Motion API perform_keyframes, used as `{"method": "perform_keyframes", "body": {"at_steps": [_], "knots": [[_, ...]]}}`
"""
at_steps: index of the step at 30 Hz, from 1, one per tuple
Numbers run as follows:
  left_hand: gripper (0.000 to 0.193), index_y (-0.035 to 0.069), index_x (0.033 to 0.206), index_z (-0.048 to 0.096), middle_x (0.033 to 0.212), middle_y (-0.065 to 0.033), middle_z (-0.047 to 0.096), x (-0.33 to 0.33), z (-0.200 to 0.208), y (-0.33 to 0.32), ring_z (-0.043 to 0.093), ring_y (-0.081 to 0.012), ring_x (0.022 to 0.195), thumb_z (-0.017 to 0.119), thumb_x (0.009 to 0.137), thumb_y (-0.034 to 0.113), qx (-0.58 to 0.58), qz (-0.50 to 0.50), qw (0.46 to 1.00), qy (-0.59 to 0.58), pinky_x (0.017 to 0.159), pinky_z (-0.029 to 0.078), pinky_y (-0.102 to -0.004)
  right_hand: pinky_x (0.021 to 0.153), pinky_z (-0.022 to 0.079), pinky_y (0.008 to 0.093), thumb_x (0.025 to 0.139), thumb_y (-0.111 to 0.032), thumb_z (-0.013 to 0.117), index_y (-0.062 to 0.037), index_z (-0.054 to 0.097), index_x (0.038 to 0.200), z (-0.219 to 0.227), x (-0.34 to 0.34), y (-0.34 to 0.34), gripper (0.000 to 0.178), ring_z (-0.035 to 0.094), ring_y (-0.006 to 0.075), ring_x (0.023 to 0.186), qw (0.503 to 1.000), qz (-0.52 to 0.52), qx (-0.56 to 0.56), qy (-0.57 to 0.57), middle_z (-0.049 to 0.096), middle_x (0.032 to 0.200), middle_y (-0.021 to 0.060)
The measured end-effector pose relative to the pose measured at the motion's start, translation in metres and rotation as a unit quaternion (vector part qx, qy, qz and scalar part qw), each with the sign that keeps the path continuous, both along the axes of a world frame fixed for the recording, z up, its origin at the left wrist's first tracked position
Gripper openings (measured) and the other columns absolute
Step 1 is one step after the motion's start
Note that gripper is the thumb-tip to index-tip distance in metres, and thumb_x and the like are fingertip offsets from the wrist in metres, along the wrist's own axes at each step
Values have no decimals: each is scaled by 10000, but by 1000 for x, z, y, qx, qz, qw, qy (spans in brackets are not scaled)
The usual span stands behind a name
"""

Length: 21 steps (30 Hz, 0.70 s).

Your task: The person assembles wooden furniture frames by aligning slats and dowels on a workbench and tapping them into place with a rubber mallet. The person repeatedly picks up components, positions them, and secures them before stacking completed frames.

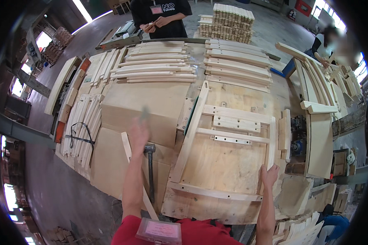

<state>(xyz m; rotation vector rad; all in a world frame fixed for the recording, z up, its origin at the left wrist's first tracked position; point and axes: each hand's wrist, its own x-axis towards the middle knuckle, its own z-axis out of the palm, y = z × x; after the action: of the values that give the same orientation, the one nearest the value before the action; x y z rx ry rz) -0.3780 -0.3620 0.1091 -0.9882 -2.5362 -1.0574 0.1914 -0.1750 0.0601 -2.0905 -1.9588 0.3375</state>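
Observation:
A pale wooden frame (198, 122) of side pieces and crossbars lies on the plywood work board (216, 163). My right hand (269, 175) is closed round the lower end of its right side piece. Off to the left, my left hand (139, 132) is raised over a cardboard sheet (151, 96) and smeared by motion. A greyish blur shows at its fingertips; I cannot make out what it is. Below that hand lies a hammer (150, 171) with a dark handle. Beside the hammer, a long wooden strip (150, 206) runs partly under my left forearm.
Rows of wooden slats (155, 67) and wider boards (237, 61) line the far side. A strapped bundle of sticks (81, 126) lies left. Across the table stands a person (161, 20); another person (327, 45) is at the far right, near an assembled wooden piece (315, 81).

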Motion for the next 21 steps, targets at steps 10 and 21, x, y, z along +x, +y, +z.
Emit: {"method": "perform_keyframes", "body": {"at_steps": [10, 21], "knots": [[290, 0, 877, 664, 812, -277, 685, 68, -8, 215, 680, -469, 824, 648, 853, 289, -155, -80, 982, -75, 781, 534, -567, 908, 491, 512, 818, -339, 723, -14, 582, 1182, -3, 1, 14, 508, 589, 436, 1083, 996, 23, 7, 86, 552, 1197, 204], [317, -28, 866, 648, 839, -300, 673, 79, -11, 252, 664, -478, 836, 622, 849, 287, -192, -105, 975, -48, 798, 524, -548, 898, 500, 487, 818, -278, 725, -26, 588, 1193, 0, 16, 48, 472, 600, 418, 1078, 991, 15, -7, 131, 550, 1215, 191]]}}
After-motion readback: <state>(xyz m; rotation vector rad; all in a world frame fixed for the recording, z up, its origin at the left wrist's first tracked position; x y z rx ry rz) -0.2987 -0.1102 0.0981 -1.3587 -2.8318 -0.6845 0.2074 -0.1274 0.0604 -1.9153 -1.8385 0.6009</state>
